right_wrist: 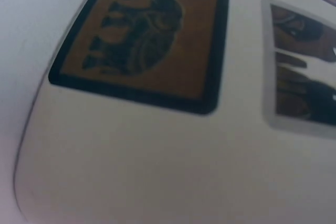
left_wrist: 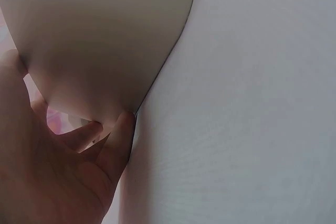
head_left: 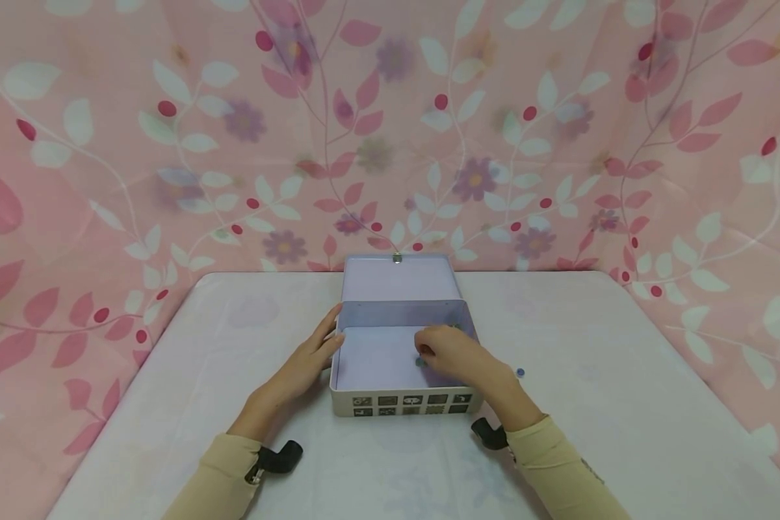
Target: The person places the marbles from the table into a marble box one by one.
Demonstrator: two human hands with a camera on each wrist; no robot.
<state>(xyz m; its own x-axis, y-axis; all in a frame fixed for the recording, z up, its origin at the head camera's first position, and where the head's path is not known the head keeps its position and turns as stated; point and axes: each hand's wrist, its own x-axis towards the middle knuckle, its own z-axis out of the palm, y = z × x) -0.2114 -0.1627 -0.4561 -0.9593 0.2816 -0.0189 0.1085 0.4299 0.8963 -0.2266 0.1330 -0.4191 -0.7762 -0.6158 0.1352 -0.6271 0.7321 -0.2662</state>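
A pale rectangular tin box (head_left: pixel 404 403) with dark picture squares on its front stands with its hinged lid (head_left: pixel 400 278) raised at the back. My left hand (head_left: pixel 308 361) rests against the box's left side, thumb at the rim. In the left wrist view, that hand's fingers (left_wrist: pixel 122 135) spread along the side wall down to the bottom edge. My right hand (head_left: pixel 451 352) reaches inside on the right with curled fingers, a small dark green piece (head_left: pixel 420 362) at the fingertips. Another green bit (head_left: pixel 456 326) shows behind this hand. The right wrist view holds only the box's printed side (right_wrist: pixel 121 145).
A small blue round piece (head_left: pixel 520 373) lies on the white-covered table (head_left: pixel 591 347), right of the box. Black wrist mounts (head_left: pixel 282 457) stick out from both sleeves. Behind the table hangs a pink floral curtain (head_left: pixel 390 144).
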